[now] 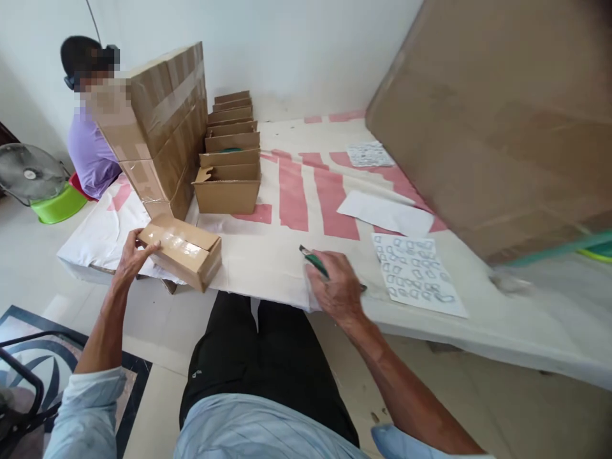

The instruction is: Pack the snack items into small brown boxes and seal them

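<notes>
My left hand grips the near left end of a small taped cardboard box lying on the low white-covered table. My right hand rests on the table's front edge, its fingers closed around a green-handled cutter whose tip points up and left. A sheet of printed stickers lies just right of that hand.
A row of open small cartons stands behind, beside a tall sealed carton. A person in purple sits at the far left near a fan. A big brown carton fills the upper right. More sheets lie on the table.
</notes>
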`<act>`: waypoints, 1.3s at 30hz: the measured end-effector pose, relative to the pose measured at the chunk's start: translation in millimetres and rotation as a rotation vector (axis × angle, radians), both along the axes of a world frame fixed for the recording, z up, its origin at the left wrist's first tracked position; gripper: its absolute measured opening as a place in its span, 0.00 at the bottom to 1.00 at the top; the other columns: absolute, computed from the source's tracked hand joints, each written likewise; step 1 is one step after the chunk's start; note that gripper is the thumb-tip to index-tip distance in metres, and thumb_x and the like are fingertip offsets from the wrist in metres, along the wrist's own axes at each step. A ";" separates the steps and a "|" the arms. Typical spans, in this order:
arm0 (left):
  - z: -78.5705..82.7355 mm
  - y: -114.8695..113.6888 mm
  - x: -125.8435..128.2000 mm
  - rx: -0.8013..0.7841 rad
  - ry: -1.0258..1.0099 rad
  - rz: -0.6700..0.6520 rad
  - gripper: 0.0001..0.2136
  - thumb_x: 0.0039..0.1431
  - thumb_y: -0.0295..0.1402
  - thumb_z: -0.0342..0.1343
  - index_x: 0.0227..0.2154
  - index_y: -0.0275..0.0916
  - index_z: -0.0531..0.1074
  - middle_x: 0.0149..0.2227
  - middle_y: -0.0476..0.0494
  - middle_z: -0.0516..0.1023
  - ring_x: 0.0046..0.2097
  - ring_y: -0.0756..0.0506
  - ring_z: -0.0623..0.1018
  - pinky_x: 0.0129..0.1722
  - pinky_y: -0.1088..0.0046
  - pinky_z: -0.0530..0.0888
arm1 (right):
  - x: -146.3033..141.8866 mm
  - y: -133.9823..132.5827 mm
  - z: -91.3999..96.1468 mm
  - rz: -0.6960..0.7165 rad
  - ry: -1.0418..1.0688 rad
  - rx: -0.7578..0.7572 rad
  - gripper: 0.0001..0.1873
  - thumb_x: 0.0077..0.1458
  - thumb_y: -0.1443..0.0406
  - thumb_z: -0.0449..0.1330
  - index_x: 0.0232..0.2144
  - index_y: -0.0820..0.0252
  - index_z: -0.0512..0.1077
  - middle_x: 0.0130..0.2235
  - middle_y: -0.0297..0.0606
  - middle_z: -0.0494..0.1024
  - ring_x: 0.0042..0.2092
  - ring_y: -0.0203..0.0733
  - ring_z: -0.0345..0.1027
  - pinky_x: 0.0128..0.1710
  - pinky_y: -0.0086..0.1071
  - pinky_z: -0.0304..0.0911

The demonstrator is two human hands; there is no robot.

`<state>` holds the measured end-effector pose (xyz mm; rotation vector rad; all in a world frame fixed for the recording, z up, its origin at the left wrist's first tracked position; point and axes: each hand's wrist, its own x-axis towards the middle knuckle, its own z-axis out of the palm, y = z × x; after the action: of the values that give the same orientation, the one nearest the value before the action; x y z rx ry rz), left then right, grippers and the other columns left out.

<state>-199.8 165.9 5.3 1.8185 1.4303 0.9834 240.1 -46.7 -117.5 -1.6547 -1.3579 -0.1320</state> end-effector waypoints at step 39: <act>-62.7 20.0 42.0 -0.282 -0.818 -0.376 0.52 0.21 0.39 0.80 0.61 0.51 0.77 0.65 0.43 0.79 0.69 0.27 0.73 0.66 0.47 0.74 | -112.5 35.4 96.6 0.493 0.315 0.197 0.15 0.69 0.66 0.59 0.55 0.51 0.78 0.49 0.43 0.78 0.51 0.48 0.76 0.55 0.47 0.76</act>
<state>-157.7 185.8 -57.4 1.1872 0.6514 1.0748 127.6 -11.3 -20.9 -1.0865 -1.4136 0.2665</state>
